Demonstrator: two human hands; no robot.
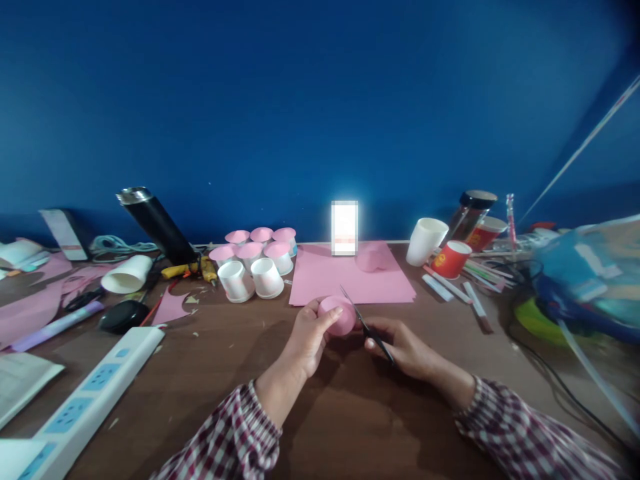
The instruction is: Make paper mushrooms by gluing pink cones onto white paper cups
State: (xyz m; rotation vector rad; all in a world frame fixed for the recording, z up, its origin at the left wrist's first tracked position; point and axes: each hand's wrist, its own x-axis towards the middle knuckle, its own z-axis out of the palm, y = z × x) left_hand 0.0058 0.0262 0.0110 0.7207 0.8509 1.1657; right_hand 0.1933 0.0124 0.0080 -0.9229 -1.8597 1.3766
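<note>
Between the thumb and fingers of my left hand [306, 337] is a round pink paper disc [342, 317], held above the brown table. My right hand [403, 347] grips a pair of dark-handled scissors [376, 340], its blades pointing up and left along the disc's right edge. I cannot tell whether the blades touch the paper. Just beyond lies a stack of pink paper sheets [330, 280], with a pink cut piece [371, 259] on top. Left of the sheets stand several white paper cups with pink tops [278, 257], and two white cups [267, 279] in front of them.
A white power strip [100, 400], a black mouse [124, 316], a tipped cup [127, 275] and a black flask [160, 227] occupy the left. On the right are a red cup [451, 259], a white cup [427, 241], sticks and a blue bag [595, 280]. A bright pixelated rectangle [345, 227] shows at the back.
</note>
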